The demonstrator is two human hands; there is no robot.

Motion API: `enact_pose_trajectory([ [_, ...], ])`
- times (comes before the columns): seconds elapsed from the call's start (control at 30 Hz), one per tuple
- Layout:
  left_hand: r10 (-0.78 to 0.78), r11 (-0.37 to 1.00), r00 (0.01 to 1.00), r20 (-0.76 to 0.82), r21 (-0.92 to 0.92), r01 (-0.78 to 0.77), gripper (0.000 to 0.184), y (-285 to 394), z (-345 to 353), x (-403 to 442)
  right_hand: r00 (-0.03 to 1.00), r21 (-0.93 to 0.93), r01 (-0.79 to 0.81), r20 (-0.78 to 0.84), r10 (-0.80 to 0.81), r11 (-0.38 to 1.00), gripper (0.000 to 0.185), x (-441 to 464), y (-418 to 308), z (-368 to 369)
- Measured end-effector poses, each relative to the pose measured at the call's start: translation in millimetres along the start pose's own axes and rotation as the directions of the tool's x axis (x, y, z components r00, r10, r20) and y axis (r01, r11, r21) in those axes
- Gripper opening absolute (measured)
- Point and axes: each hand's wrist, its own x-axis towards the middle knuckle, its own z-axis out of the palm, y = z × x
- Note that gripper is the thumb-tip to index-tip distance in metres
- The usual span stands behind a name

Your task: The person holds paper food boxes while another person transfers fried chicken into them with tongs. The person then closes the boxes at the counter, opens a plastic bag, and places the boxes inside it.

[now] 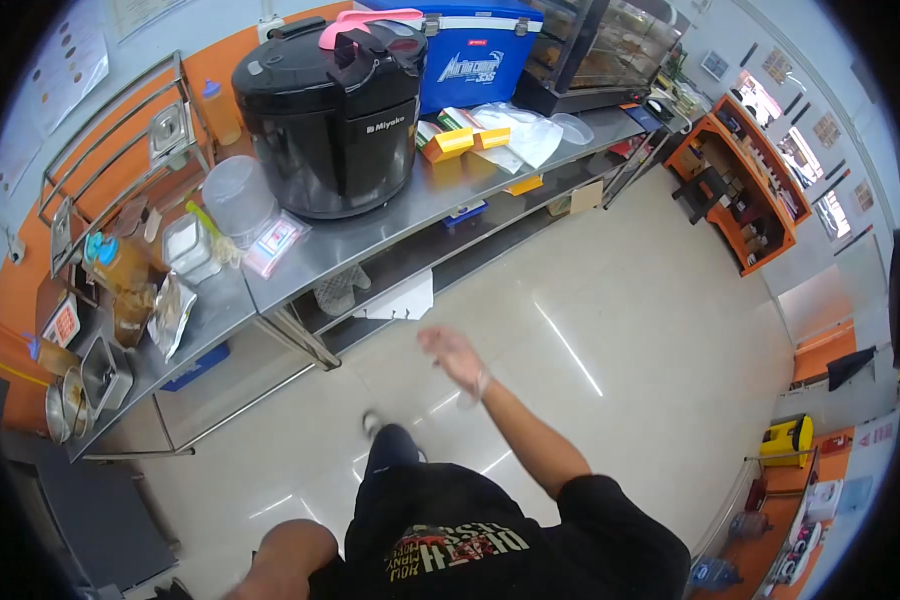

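Note:
My right hand [453, 358] hangs over the floor in front of the steel counter, touching nothing. Its fingers look loosely stretched out, somewhat blurred, and no object shows in them. Clear plastic, like the cuff of a thin glove, circles the wrist. Only part of my left arm [295, 555] appears at the bottom edge; the left hand is out of frame. Nearest to the right hand, on the lower shelf, are a white sheet [402, 300] and a grey patterned cloth or mitt [342, 290].
On the steel counter [315, 245] stand a black rice cooker [330, 130], a blue cooler box [480, 60], a clear tub [238, 195], sauce bottles and a glass display case [605, 50]. An orange shelf unit [740, 185] is at the far right. A yellow bin [788, 440] stands at right.

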Motion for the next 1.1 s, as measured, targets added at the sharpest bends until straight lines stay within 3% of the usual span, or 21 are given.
enact_pose_trajectory([
  [0.07,-0.166,0.971,0.983,-0.083,0.160,0.177,0.073,-48.0,-38.7,-14.2,0.890,-0.406,0.366,-0.110,-0.442,0.837,0.032,90.6,-7.8,-35.8],
  [0.1,-0.326,0.837,0.920,-0.218,0.386,0.388,0.075,-74.8,-56.1,-13.4,0.747,-0.648,0.456,-0.094,-0.658,0.611,0.034,134.9,-24.4,-58.6],
  [0.13,-0.470,0.608,0.813,-0.343,0.541,0.581,0.077,-101.9,-73.5,-12.4,0.719,-0.698,0.437,-0.108,-0.687,0.567,0.035,176.0,-50.1,-80.2],
  [0.2,-0.633,0.331,0.501,-0.590,0.379,0.864,0.061,-146.3,-120.9,-45.4,0.646,-0.855,0.268,-0.183,-0.741,0.444,0.042,244.0,-100.1,-114.4],
  [0.3,-0.620,0.057,0.078,-0.781,0.054,0.997,0.040,-223.7,-188.5,-109.7,0.786,-0.988,0.072,-0.030,-0.618,0.139,0.062,304.3,-167.0,-155.9],
  [0.4,-0.598,0.094,-0.059,-0.800,-0.143,0.985,0.033,-300.2,-225.0,-141.4,0.884,-0.990,0.045,0.103,-0.456,-0.136,0.077,358.1,-200.4,-177.6],
  [0.43,-0.599,0.107,-0.083,-0.797,-0.182,0.977,0.032,-322.8,-229.0,-145.4,0.852,-0.978,0.030,0.134,-0.506,-0.207,0.072,381.2,-186.7,-185.3],
  [0.47,-0.593,0.126,-0.141,-0.793,-0.265,0.956,0.034,-341.1,-238.8,-158.9,0.948,-0.996,0.031,0.056,-0.313,-0.084,0.047,390.5,-197.1,-185.5],
  [0.5,-0.602,0.186,-0.122,-0.789,-0.287,0.940,0.034,-359.7,-244.0,-170.1,0.929,-0.989,0.069,0.112,-0.354,-0.132,0.019,422.1,-154.2,-201.4],
  [0.53,-0.553,0.164,-0.130,-0.823,-0.261,0.951,0.034,-376.1,-241.9,-167.7,0.840,-0.952,0.214,0.295,-0.456,-0.220,0.012,409.7,-139.6,-207.2],
  [0.57,-0.527,0.158,-0.120,-0.841,-0.236,0.959,0.035,-391.9,-245.9,-182.2,0.768,-0.920,0.370,0.380,-0.516,-0.127,0.010,387.6,-141.4,-209.3],
  [0.6,-0.428,0.192,-0.197,-0.882,-0.301,0.934,0.038,-405.7,-244.5,-177.8,0.668,-0.825,0.562,0.415,-0.617,0.054,0.016,379.8,-112.4,-222.8],
  [0.7,-0.457,0.466,-0.445,-0.770,-0.634,0.617,0.058,-435.3,-235.2,-163.7,0.594,-0.802,0.539,0.579,-0.558,-0.257,0.039,274.5,-96.3,-215.3],
  [0.77,-0.539,0.557,-0.390,-0.747,-0.663,0.499,0.066,-450.9,-234.4,-179.3,0.443,-0.649,0.723,0.699,-0.561,-0.237,0.027,227.3,-91.2,-205.2],
  [0.8,-0.595,0.574,-0.357,-0.720,-0.691,0.439,0.071,-455.2,-228.8,-190.2,0.469,-0.617,0.754,0.745,-0.475,-0.224,0.023,205.6,-90.5,-199.8],
  [0.83,-0.617,0.615,-0.273,-0.738,-0.669,0.418,0.071,-459.0,-220.2,-203.6,0.561,-0.550,0.828,0.809,-0.174,0.111,0.020,186.4,-119.4,-194.4],
  [0.93,-0.694,0.667,-0.058,-0.718,-0.671,0.323,0.071,-472.7,-199.7,-216.1,0.362,-0.308,0.919,0.907,-0.215,0.247,0.022,184.5,-156.9,-211.2],
  [0.97,-0.713,0.666,-0.022,-0.700,-0.688,0.287,0.069,-463.0,-187.2,-210.9,0.448,-0.399,0.894,0.802,-0.396,0.204,0.025,202.6,-156.7,-240.5],
  [1.03,-0.698,0.686,-0.034,-0.715,-0.681,0.257,0.066,-439.2,-169.1,-196.9,0.654,-0.568,0.671,0.152,-0.741,0.476,0.046,272.8,-163.3,-288.4],
  [1.07,-0.666,0.694,-0.070,-0.743,-0.651,0.308,0.067,-429.6,-163.9,-199.9,0.645,-0.872,0.282,-0.136,-0.752,0.400,0.062,308.9,-184.9,-313.1],
  [1.1,-0.631,0.697,-0.103,-0.769,-0.621,0.359,0.067,-420.0,-160.7,-204.9,0.643,-0.901,0.057,-0.297,-0.706,0.431,0.073,358.8,-187.7,-348.8],
])
